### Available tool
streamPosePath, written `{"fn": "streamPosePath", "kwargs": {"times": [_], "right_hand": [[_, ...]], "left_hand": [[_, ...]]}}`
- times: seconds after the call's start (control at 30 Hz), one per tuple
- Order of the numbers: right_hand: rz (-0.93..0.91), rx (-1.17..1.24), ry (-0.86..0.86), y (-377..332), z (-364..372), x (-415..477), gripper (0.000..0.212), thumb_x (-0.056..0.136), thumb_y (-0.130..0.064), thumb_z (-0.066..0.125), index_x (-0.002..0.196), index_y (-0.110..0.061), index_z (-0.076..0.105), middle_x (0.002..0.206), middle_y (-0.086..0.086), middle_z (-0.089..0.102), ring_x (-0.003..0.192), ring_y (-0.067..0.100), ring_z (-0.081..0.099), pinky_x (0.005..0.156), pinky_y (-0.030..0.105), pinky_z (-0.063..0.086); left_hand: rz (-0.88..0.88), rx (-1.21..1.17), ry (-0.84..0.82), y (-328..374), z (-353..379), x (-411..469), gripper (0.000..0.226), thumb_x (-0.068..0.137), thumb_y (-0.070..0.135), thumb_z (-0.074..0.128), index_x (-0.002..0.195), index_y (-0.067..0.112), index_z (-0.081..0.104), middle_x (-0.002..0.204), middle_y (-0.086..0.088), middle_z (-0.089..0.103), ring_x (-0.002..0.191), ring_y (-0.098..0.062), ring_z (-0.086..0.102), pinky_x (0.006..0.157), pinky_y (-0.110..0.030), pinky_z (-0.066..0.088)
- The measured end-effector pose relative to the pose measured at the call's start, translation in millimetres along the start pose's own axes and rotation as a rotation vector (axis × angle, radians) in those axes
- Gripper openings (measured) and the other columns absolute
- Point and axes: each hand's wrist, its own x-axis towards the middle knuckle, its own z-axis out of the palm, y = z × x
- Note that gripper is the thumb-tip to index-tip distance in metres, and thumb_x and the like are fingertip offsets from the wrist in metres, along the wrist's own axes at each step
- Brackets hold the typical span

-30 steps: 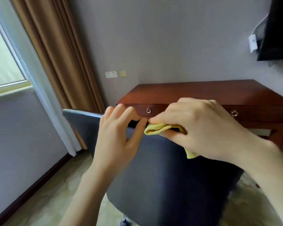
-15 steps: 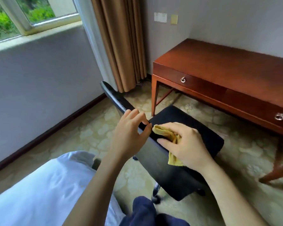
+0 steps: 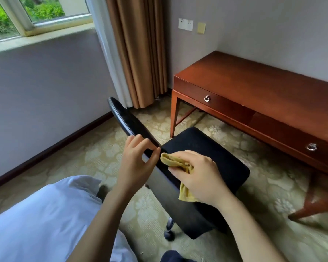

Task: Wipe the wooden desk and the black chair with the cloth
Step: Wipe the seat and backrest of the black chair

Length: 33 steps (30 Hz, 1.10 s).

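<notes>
The black chair (image 3: 206, 148) stands in front of me, its backrest top edge running from upper left toward my hands. My left hand (image 3: 138, 161) pinches the top edge of the backrest between thumb and fingers. Just to its right, my right hand (image 3: 199, 176) presses a folded yellow cloth (image 3: 170, 160) against the backrest top; a corner of the cloth hangs below my palm. The wooden desk (image 3: 263, 80) stands against the wall to the right, with two ring-pull drawers and a bare reddish top.
A brown curtain (image 3: 140, 53) hangs in the corner beside a window (image 3: 36, 14). Patterned carpet (image 3: 273, 186) covers the floor. My white shirt (image 3: 45, 224) fills the lower left. A desk leg (image 3: 314, 201) slants at the right. A chair caster (image 3: 169, 233) shows below the seat.
The view has tilted down from the backrest and desk front to the chair from above. Both hands stay on the backrest top, the right hand still holding the cloth.
</notes>
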Motion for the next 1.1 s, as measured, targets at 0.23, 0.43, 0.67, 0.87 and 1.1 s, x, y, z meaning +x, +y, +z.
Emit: {"fn": "streamPosePath", "kwargs": {"times": [0.23,0.43,0.67,0.87,1.1], "right_hand": [[0.016,0.423,-0.167,12,-13,8,0.027,0.087,-0.014,0.066,0.099,-0.038,0.068,0.098,-0.014,0.068,0.094,0.001,0.062,0.079,0.010,0.047],[0.004,0.518,-0.123,40,-34,3,0.027,0.089,-0.011,0.063,0.113,-0.022,0.067,0.107,-0.007,0.068,0.104,0.002,0.060,0.092,0.022,0.048],[-0.099,0.655,-0.363,93,-106,-34,0.048,0.084,-0.007,0.069,0.128,-0.019,0.057,0.136,-0.008,0.049,0.127,-0.002,0.043,0.099,0.024,0.044],[0.052,0.680,-0.133,148,-150,-63,0.033,0.086,-0.012,0.067,0.111,-0.035,0.064,0.127,-0.020,0.051,0.122,0.004,0.049,0.103,0.035,0.044],[0.326,0.650,-0.171,217,-197,-60,0.079,0.071,-0.020,0.082,0.127,-0.057,0.040,0.138,-0.021,0.041,0.115,0.004,0.055,0.089,0.024,0.052]], "left_hand": [[-0.138,0.032,-0.104,33,-7,-6,0.010,0.087,0.009,0.065,0.095,0.015,0.068,0.098,0.006,0.058,0.107,-0.012,0.051,0.085,-0.009,0.034],[-0.368,-0.038,0.049,109,26,-25,0.040,0.091,0.020,0.059,0.130,0.017,0.052,0.129,0.006,0.050,0.117,0.000,0.043,0.097,-0.007,0.029],[-0.577,-0.273,0.085,199,101,-50,0.061,0.085,0.041,0.053,0.142,0.032,0.035,0.140,0.012,0.045,0.128,0.005,0.038,0.107,-0.017,0.033],[-0.814,-0.439,0.215,225,153,-49,0.027,0.087,0.024,0.064,0.111,0.033,0.058,0.100,0.006,0.065,0.084,-0.002,0.063,0.069,-0.011,0.049],[-0.670,-0.608,-0.189,227,208,-22,0.034,0.086,0.002,0.064,0.098,0.034,0.064,0.090,-0.002,0.068,0.083,-0.017,0.066,0.066,-0.023,0.052]]}}
